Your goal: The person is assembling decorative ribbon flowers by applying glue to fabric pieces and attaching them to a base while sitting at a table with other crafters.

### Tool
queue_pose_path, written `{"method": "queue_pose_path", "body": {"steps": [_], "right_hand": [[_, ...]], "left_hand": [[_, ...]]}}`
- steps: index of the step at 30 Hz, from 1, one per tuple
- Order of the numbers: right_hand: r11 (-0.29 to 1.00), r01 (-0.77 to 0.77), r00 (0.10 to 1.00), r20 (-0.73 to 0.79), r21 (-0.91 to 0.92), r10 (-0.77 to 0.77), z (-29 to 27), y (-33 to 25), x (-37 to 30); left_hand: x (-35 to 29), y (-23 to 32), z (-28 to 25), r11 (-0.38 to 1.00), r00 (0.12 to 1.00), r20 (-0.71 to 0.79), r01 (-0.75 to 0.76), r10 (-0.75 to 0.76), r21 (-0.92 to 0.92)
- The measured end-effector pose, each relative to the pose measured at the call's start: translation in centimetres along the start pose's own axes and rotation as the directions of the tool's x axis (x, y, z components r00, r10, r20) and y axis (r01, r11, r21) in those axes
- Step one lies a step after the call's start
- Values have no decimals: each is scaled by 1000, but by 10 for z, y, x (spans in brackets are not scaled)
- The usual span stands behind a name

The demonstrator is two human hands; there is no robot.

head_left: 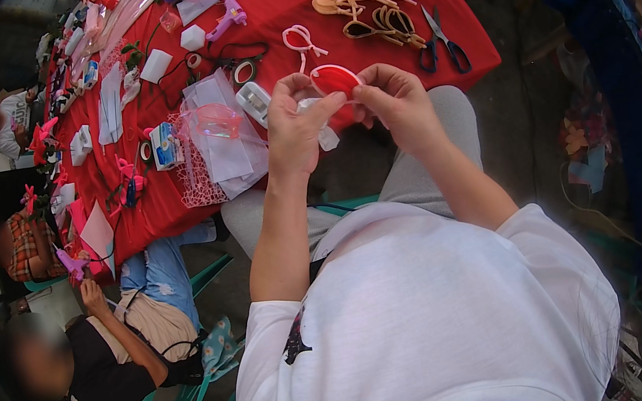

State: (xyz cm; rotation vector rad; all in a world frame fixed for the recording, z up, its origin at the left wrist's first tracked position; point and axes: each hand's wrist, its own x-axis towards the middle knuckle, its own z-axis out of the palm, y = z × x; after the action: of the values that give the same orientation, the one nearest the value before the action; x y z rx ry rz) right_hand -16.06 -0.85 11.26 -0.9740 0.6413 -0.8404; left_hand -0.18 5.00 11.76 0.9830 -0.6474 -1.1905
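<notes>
Over the near edge of the red-covered table, I hold a petal-shaped loop (pixel 334 77) with a white rim and red inside. My left hand (pixel 298 120) pinches its left side between thumb and fingers. A crumpled white piece (pixel 327 139), perhaps tissue, hangs beneath the left fingers. My right hand (pixel 399 97) grips the loop's right end between thumb and forefinger. Just beyond lies a similar red-and-white loop with a stem (pixel 299 39). A pile of tan and dark loops (pixel 380 19) rests farther right.
Scissors (pixel 443 41) lie near the right table edge. Left of my hands are a white tape dispenser (pixel 253 102), a tape roll (pixel 244 71), white sheets (pixel 220 132) and a purple glue gun (pixel 228 19). A person (pixel 122 349) sits at my left.
</notes>
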Motion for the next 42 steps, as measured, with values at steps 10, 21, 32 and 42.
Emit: {"method": "queue_pose_path", "body": {"steps": [10,21,32,42], "right_hand": [[996,-83,994,77,17,81,-8,-7,3],[996,-92,972,216,-9,91,-7,-14,-4],[999,-44,971,236,14,40,-11,-12,3],[999,-10,970,244,31,2,-13,-8,5]], "left_hand": [[-1,5,11,1000,998,-57,6,-5,9],[1,5,-2,991,996,-34,75,-79,-113],[3,0,-6,961,991,-16,122,-130,-249],[2,0,-4,920,987,-56,122,-154,-372]]}}
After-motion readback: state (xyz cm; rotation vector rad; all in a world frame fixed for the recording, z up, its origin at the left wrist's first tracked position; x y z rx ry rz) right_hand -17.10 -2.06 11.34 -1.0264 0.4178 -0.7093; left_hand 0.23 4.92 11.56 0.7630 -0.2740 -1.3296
